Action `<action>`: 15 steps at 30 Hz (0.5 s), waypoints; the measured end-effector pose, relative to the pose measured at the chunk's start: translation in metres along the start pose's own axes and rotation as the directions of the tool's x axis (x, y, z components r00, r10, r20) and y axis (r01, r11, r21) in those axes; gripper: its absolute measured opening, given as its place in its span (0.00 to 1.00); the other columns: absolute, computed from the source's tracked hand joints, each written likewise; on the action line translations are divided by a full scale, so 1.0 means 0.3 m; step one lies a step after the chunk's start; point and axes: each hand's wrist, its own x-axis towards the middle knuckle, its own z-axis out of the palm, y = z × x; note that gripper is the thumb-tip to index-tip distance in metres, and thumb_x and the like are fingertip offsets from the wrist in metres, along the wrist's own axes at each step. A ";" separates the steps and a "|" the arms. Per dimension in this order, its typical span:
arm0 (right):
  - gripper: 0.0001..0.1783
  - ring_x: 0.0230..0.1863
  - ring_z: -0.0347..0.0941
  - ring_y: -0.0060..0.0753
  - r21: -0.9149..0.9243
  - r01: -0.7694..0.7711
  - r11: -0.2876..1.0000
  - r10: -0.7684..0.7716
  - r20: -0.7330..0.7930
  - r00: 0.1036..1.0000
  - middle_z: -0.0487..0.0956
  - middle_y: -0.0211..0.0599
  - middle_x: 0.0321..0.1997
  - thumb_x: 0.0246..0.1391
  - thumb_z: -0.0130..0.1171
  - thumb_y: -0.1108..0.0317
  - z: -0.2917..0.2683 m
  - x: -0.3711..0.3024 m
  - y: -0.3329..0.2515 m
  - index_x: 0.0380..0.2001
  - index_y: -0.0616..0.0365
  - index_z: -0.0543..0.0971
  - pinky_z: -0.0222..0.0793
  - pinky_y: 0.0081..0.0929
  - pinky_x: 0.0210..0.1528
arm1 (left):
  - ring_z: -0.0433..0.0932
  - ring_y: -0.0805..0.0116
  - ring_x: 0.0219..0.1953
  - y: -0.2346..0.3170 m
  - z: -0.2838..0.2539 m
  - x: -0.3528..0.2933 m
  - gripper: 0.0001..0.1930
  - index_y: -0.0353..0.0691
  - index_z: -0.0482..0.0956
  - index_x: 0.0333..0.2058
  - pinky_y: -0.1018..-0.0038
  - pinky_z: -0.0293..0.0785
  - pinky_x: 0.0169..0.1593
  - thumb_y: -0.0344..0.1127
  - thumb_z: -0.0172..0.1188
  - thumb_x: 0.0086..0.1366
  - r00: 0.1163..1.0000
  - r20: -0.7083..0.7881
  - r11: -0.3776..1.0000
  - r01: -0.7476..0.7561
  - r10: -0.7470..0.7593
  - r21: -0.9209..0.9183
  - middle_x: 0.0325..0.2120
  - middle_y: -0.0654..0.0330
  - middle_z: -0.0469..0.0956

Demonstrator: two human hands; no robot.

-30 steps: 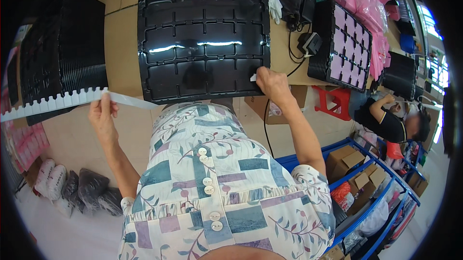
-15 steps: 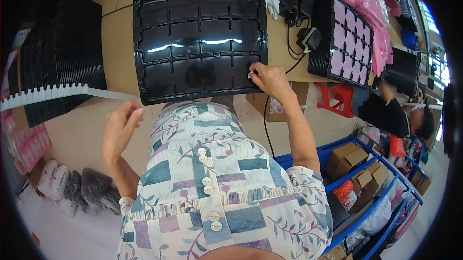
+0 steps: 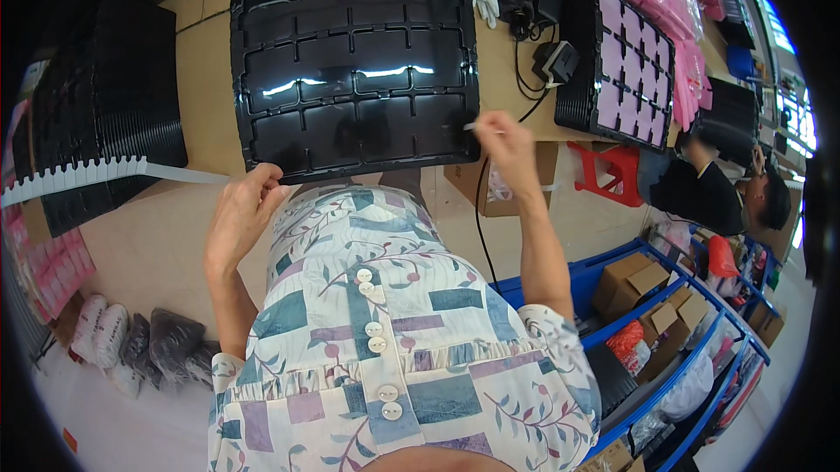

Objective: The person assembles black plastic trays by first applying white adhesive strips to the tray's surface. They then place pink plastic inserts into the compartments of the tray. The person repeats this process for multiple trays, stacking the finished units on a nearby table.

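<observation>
A shiny black plastic tray (image 3: 354, 52) with rows of shallow compartments lies on the tan table before me. My left hand (image 3: 248, 208) is closed on the tray's near left corner, fingertips pinching its rim. Just off the tray's right edge, my right hand (image 3: 510, 150), somewhat blurred, pinches a small white piece (image 3: 472, 126) between thumb and finger. What the piece is does not show clearly. A pale grey toothed strip (image 3: 83, 173) reaches in from the left and ends close to my left hand.
Tall stacks of black trays (image 3: 114, 87) stand at the left. On the right is another stack (image 3: 632, 69) with pink pieces on top. A white glove (image 3: 485, 1), a black adapter (image 3: 555, 62) and cables lie between. A red stool (image 3: 606, 174) and a person (image 3: 700, 192) are farther right.
My left hand has moved up and right onto the tray's near left corner. My right hand has drawn off the tray's right edge with the small white piece.
</observation>
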 end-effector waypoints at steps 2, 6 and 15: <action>0.07 0.21 0.57 0.10 0.271 -0.226 0.936 0.263 -0.105 0.959 0.64 0.20 0.20 0.63 0.55 0.67 -0.109 -0.043 0.030 0.31 0.56 0.74 0.56 0.17 0.21 | 0.79 0.55 0.28 -0.024 0.006 -0.014 0.12 0.31 0.77 0.40 0.65 0.73 0.34 0.34 0.63 0.61 1.000 -0.005 0.999 0.029 -0.030 -0.031 0.27 0.48 0.80; 0.09 0.22 0.63 0.14 0.024 -0.397 0.917 0.389 -0.265 0.882 0.68 0.24 0.19 0.63 0.54 0.65 -0.294 -0.180 0.314 0.31 0.59 0.74 0.59 0.19 0.22 | 0.80 0.56 0.30 -0.056 -0.003 -0.030 0.12 0.31 0.77 0.40 0.65 0.73 0.35 0.34 0.63 0.61 0.996 -0.004 0.996 0.094 -0.094 0.006 0.28 0.49 0.81; 0.21 0.42 0.80 0.53 -0.471 -0.680 0.562 0.453 -0.513 0.729 0.83 0.53 0.33 0.51 0.61 0.55 -0.520 -0.537 1.068 0.34 0.67 0.82 0.72 0.42 0.45 | 0.79 0.62 0.30 0.083 -0.065 0.280 0.10 0.33 0.78 0.40 0.69 0.74 0.36 0.33 0.61 0.62 0.970 -0.053 0.971 -0.233 0.236 0.061 0.28 0.52 0.80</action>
